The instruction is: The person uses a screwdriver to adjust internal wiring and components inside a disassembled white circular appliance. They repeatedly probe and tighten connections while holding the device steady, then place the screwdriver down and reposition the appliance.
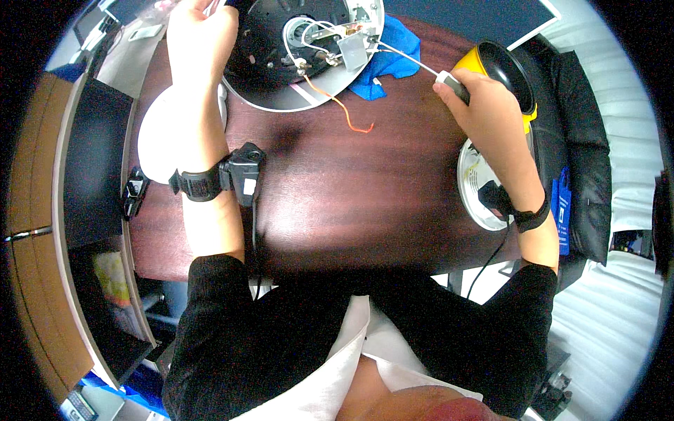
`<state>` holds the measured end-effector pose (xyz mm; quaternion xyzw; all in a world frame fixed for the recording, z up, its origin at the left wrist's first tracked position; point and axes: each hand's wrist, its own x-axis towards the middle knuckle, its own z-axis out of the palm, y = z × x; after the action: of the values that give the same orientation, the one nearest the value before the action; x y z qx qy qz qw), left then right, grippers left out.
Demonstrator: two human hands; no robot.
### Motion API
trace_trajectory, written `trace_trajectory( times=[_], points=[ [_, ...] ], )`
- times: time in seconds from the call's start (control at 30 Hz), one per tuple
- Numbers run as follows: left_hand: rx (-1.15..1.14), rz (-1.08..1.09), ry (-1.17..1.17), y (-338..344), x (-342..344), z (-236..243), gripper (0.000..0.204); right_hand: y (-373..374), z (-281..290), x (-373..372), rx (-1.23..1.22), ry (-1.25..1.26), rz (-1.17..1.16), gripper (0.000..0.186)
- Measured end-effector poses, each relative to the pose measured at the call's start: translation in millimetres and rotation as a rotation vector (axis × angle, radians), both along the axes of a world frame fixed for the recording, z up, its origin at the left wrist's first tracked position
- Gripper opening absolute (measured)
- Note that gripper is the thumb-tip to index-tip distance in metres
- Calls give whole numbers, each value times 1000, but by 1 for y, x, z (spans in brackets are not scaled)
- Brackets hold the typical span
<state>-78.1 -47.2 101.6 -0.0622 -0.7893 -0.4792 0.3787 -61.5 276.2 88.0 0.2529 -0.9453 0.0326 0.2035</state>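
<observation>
A round appliance body (267,100) with a pale rim and black inside lies at the far side of the table, cut off by the upper edge. In it are white wires, a small metal plate (352,52) and a loose orange wire (344,107) that trails over the rim onto the table. My right hand (484,98) is closed round the grey-and-white handle of a screwdriver (414,62). Its shaft points left, the tip by the metal plate. My left hand (202,49) is closed at the left rim of the body; its fingertips are partly hidden.
A blue cloth (393,63) lies beside the appliance body. At the right stand a yellow pot with a black inside (502,67) and a round metal dish (477,186). Under my left forearm lies a white rounded thing (156,133). Cables hang from wrist-worn devices (242,175).
</observation>
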Motion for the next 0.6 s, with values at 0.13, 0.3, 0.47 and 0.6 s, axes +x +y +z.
trace_trajectory(
  times=[0.13,0.3,0.47,0.6],
  points=[
    [-51,35,8,-3,-2,-4,58,-15,-10,6,65,5,-49,33],
    [12,-8,-16,1,5,1,57,-25,-9,3,112,-38,-36,36],
    [-30,11,-43,6,-3,-6,62,-15,14,-6,151,-63,64,39],
    [66,-92,-114,11,1,2,64,-2,3,-13,44,-136,93,40]
  ],
)
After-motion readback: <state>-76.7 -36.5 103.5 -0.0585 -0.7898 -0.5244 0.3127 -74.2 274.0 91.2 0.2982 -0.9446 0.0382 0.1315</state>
